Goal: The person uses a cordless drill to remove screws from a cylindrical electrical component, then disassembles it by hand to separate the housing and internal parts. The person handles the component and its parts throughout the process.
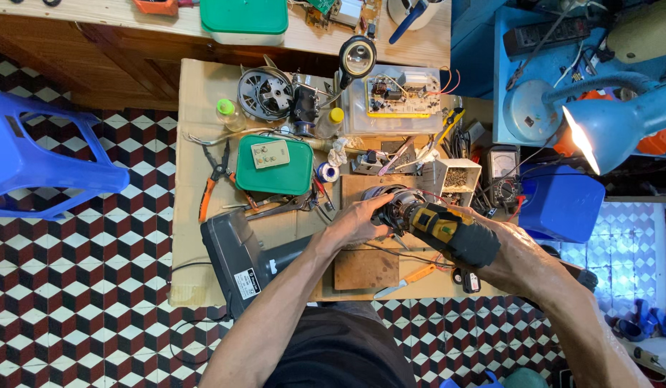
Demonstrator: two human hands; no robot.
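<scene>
While the left hand (356,224) wraps its fingers (379,203) around a round dark motor (392,200) and steadies it, the right hand (511,253) is clenched about the grip of a yellow and black power drill (448,228), whose nose points into the motor's side. The motor sits near the middle of the low surface (193,108), on a wooden board (366,267), just in front of a small white box of screws (456,176) and to the right of a green lidded box (275,167).

The motor looks heavy and stiff for its size, metal through and through, with thin wires (435,195) trailing off it that would tear if tugged; the safe hold is judged to be around its solid casing, as the left hand has it, clear of the wires. The drill looks weighty at the front, so a full fist round the handle suits it.

Round about lie orange-handled pliers (212,183), a grey machine housing (241,255) at the near left, a circuit board (399,97) on a clear tub, and a blue lamp (606,126) shining from the right. A blue plastic stool (38,154) stands on the chequered floor (81,287).
</scene>
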